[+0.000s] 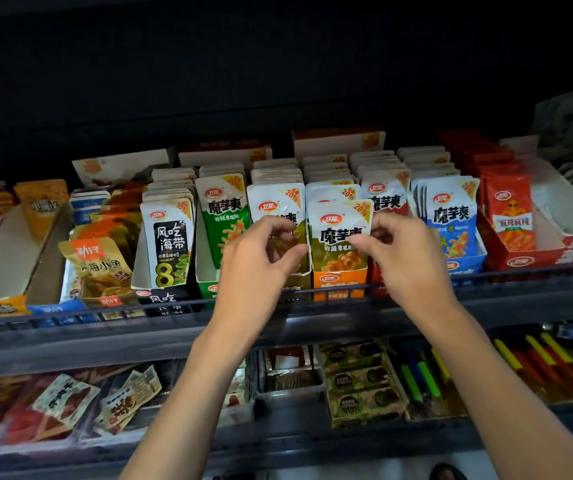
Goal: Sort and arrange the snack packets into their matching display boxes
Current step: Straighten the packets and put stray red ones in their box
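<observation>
Right grip [406, 258] pinches right edge of front packet [340, 233], upright in orange box [338, 286] on shelf [70, 341]. Left grip [261, 261] curled round brown packet [299, 232] in next box leftward, just beside.

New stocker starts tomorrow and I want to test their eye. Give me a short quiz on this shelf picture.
1. True or false: the left hand and right hand both pinch packets on the upper shelf.
2. The right hand's packet stands in which box? A orange box, B blue, C green.
3. Fill in: the box just right of the blue box is ___.
Key: 1 true; 2 A; 3 red box.
</observation>
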The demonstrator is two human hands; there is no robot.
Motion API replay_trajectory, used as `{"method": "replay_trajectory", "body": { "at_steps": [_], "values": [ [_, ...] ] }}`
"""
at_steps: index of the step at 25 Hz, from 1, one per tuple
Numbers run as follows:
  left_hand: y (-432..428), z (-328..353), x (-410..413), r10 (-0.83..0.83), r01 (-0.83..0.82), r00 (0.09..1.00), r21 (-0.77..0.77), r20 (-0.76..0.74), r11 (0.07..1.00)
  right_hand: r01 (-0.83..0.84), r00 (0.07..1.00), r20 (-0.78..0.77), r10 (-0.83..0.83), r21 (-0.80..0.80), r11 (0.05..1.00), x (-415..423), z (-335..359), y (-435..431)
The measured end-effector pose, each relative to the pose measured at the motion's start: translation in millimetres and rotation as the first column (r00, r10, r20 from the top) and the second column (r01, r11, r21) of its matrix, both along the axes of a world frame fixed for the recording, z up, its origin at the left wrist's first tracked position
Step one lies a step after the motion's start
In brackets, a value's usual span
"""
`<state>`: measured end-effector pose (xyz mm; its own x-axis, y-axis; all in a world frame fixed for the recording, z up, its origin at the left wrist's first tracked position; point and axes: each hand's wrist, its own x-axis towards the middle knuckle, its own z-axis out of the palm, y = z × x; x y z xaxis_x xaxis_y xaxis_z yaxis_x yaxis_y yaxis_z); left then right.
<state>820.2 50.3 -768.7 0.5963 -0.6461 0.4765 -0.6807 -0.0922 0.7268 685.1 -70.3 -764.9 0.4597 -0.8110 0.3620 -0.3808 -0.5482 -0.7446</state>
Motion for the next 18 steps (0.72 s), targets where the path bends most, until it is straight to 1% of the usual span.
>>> {"method": "replay_trajectory", "body": {
  "at_steps": [1,2,3,5,6,8,11,14,18],
  "values": [
    [0,0,-1,-0.013,0.013,0.999,0.0,-0.03,1.0,0.012,0.999,0.036,-0.012,-0.017,1.0,-3,2,2],
    [1,1,-2,-0.036,0.036,0.997,-0.006,-0.07,0.999,0.022,0.994,0.11,-0.02,-0.018,1.0,-5,7,4],
    [2,2,-3,-0.07,0.068,0.991,-0.018,-0.11,0.998,0.015,0.976,0.217,-0.016,0.006,1.0,-8,14,7],
    [6,8,-6,-0.149,0.142,0.973,-0.051,-0.176,0.989,-0.038,0.911,0.411,0.015,0.049,0.998,-14,30,13],
    [9,13,-8,-0.187,0.175,0.961,-0.077,-0.205,0.982,-0.069,0.888,0.458,0.039,0.049,0.996,-16,36,16],
    [14,24,-11,-0.263,0.229,0.933,-0.158,-0.247,0.96,-0.166,0.868,0.484,0.108,0.079,0.983,-19,45,22],
    [22,35,-17,-0.392,0.314,0.864,-0.271,-0.315,0.91,-0.317,0.867,0.447,0.221,0.152,0.936,-20,48,30],
    [25,35,-19,-0.443,0.352,0.829,-0.297,-0.341,0.888,-0.357,0.861,0.45,0.238,0.2,0.912,-19,46,32],
    [27,36,-20,-0.457,0.363,0.808,-0.296,-0.372,0.883,-0.359,0.856,0.46,0.234,0.206,0.91,-18,46,34]
  ]
}}
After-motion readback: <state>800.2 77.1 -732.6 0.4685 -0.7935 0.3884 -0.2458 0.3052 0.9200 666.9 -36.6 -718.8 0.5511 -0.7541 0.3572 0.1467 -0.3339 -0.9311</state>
